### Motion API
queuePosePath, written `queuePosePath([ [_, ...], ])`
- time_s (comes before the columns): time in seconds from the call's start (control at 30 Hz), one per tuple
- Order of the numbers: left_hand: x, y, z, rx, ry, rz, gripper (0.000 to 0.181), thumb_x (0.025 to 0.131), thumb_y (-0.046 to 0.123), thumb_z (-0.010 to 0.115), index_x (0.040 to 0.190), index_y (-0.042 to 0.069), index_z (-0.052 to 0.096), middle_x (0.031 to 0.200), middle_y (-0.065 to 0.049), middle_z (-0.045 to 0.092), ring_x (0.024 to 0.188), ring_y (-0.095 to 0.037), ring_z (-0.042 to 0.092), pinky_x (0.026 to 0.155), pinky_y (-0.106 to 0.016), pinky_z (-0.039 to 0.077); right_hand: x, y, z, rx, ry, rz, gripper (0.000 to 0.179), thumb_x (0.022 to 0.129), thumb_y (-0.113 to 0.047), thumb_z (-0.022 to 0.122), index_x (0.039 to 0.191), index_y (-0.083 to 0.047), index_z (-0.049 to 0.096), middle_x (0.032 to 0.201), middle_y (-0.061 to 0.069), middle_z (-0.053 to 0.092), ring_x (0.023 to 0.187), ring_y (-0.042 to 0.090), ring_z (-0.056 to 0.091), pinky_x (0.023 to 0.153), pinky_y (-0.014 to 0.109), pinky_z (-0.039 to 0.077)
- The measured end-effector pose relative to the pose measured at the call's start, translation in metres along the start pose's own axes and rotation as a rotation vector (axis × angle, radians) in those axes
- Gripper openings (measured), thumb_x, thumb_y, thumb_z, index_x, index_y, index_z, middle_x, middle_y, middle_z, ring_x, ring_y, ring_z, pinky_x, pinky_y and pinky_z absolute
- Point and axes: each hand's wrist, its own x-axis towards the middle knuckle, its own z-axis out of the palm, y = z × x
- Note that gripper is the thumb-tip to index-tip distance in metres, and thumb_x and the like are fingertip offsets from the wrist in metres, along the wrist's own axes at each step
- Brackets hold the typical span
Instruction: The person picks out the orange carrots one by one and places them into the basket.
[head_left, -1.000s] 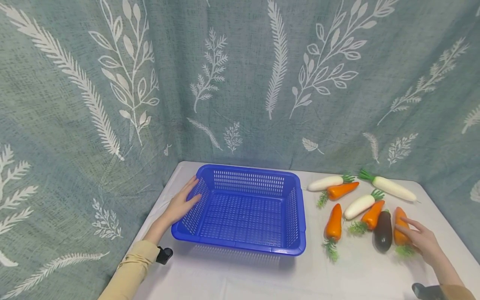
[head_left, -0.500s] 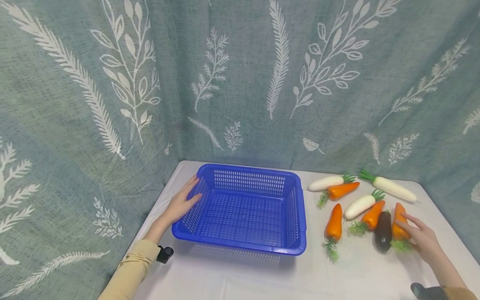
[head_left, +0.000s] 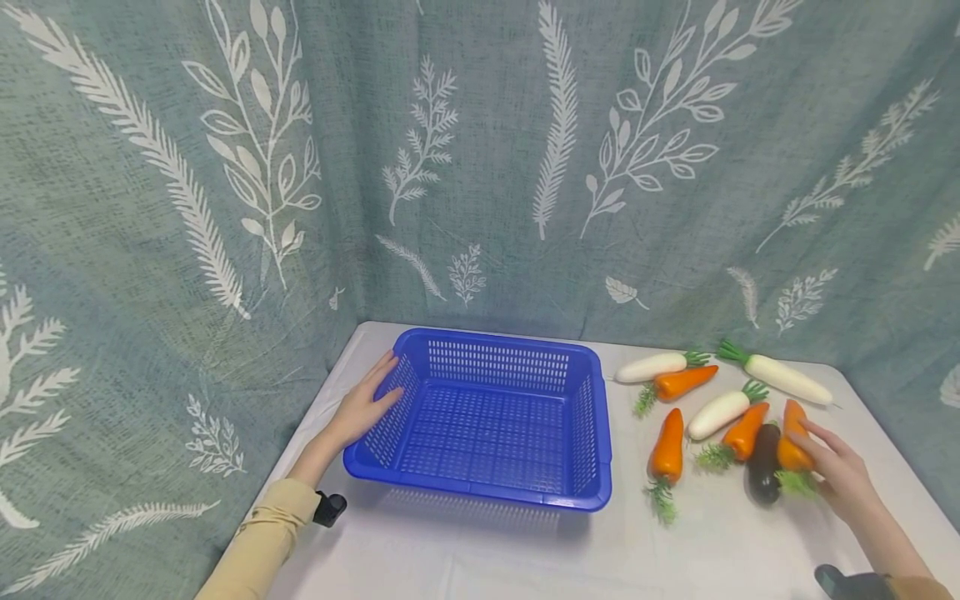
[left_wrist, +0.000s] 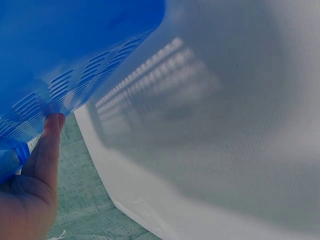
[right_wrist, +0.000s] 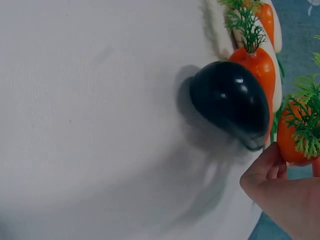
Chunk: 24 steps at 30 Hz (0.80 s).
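Note:
My right hand (head_left: 843, 471) holds an orange carrot (head_left: 793, 442) with green leaves, raised beside the dark eggplant (head_left: 763, 467). In the right wrist view, thumb and fingers pinch that carrot (right_wrist: 292, 137) near its leafy end, and the eggplant (right_wrist: 227, 102) lies to its left. At the left side of the blue plastic basket (head_left: 480, 492), my left hand (head_left: 363, 408) grips the rim, its thumb inside the wall. The left wrist view shows straight fingers (left_wrist: 48, 150) against the outer perforated wall; the thumb is hidden there.
Other carrots (head_left: 667, 450) and several white radishes (head_left: 720, 414) lie on the white table (head_left: 517, 558) right of the basket. One white radish (head_left: 787, 377) is near the back edge. A patterned green curtain (head_left: 480, 208) hangs behind and at both sides.
My right hand has taken hold of the carrot and shifted it slightly left and up, toward the eggplant. My left hand and the basket stay where they were.

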Motion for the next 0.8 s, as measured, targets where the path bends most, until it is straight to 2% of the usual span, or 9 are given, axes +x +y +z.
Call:
queuePosePath([
  [0.07,0.000,0.000,0.000,-0.001,-0.001,-0.001,0.059,0.100,0.016,0.053,0.149,-0.008,0.029,0.158,-0.023,0.020,0.144,-0.042,0.018,0.115,-0.057,0.018,0.000,-0.001,0.001,0.010,0.000,0.005,0.089,0.093,-0.052,0.058,0.157,-0.014,0.008,0.160,0.018,0.007,0.102,0.005,0.040,0.104,0.036,0.045],
  [0.1,0.000,0.000,0.000,-0.001,-0.001,-0.002,0.059,0.100,0.016,0.053,0.149,-0.008,0.029,0.158,-0.023,0.020,0.144,-0.042,0.018,0.115,-0.057,0.018,0.000,-0.002,0.002,0.021,-0.004,0.007,0.091,0.092,-0.054,0.059,0.157,-0.015,0.008,0.160,0.017,0.009,0.104,0.007,0.041,0.104,0.036,0.045],
  [0.13,0.001,0.000,0.000,0.000,-0.001,-0.002,0.059,0.100,0.016,0.053,0.149,-0.008,0.029,0.158,-0.023,0.020,0.144,-0.042,0.018,0.115,-0.058,0.018,0.001,-0.002,0.003,0.027,-0.009,0.007,0.092,0.091,-0.055,0.060,0.157,-0.016,0.008,0.159,0.017,0.011,0.107,0.009,0.041,0.109,0.040,0.039],
  [0.23,0.001,0.000,0.001,0.005,0.000,0.000,0.059,0.100,0.016,0.052,0.148,-0.008,0.030,0.157,-0.024,0.020,0.143,-0.044,0.019,0.114,-0.059,0.019,0.001,-0.003,0.004,0.037,-0.033,-0.013,0.095,0.089,-0.056,0.061,0.157,-0.016,0.009,0.152,0.017,0.020,0.108,0.010,0.041,0.093,0.027,0.050],
  [0.3,0.001,0.000,0.001,0.007,0.001,-0.002,0.059,0.099,0.015,0.052,0.148,-0.008,0.030,0.157,-0.024,0.021,0.143,-0.044,0.019,0.114,-0.059,0.019,0.000,-0.004,0.007,0.044,-0.053,-0.032,0.093,0.091,-0.055,0.060,0.157,-0.016,0.008,0.148,0.016,0.024,0.106,0.008,0.041,0.089,0.022,0.051],
  [0.37,0.002,-0.001,0.001,0.008,0.000,-0.007,0.058,0.099,0.014,0.053,0.148,-0.008,0.030,0.157,-0.024,0.021,0.143,-0.044,0.019,0.114,-0.059,0.019,0.000,-0.004,0.009,0.046,-0.068,-0.053,0.092,0.091,-0.054,0.060,0.157,-0.016,0.009,0.145,0.015,0.027,0.098,0.002,0.040,0.073,0.014,0.050],
  [0.47,0.002,-0.001,0.001,0.004,-0.005,-0.018,0.059,0.099,0.013,0.053,0.149,-0.008,0.029,0.158,-0.023,0.020,0.143,-0.043,0.019,0.114,-0.059,0.019,-0.001,-0.005,0.014,0.055,-0.093,-0.079,0.092,0.092,-0.053,0.059,0.157,-0.014,0.008,0.148,0.016,0.023,0.096,-0.001,0.040,0.071,0.011,0.049],
  [0.7,0.002,0.000,0.001,-0.002,-0.010,-0.015,0.060,0.098,0.012,0.054,0.149,-0.008,0.029,0.158,-0.023,0.020,0.143,-0.043,0.019,0.114,-0.058,0.019,-0.004,-0.010,0.024,0.101,-0.112,-0.062,0.093,0.091,-0.054,0.060,0.158,-0.019,0.006,0.164,0.012,-0.002,0.100,-0.001,0.038,0.069,0.009,0.047],
  [0.8,0.001,0.000,0.001,0.000,-0.008,-0.009,0.059,0.099,0.013,0.053,0.149,-0.008,0.029,0.158,-0.024,0.020,0.143,-0.043,0.019,0.114,-0.058,0.019,-0.006,-0.014,0.027,0.072,-0.125,-0.067,0.089,0.093,-0.052,0.057,0.158,-0.019,0.005,0.163,0.012,-0.005,0.107,0.003,0.039,0.076,0.010,0.047],
])
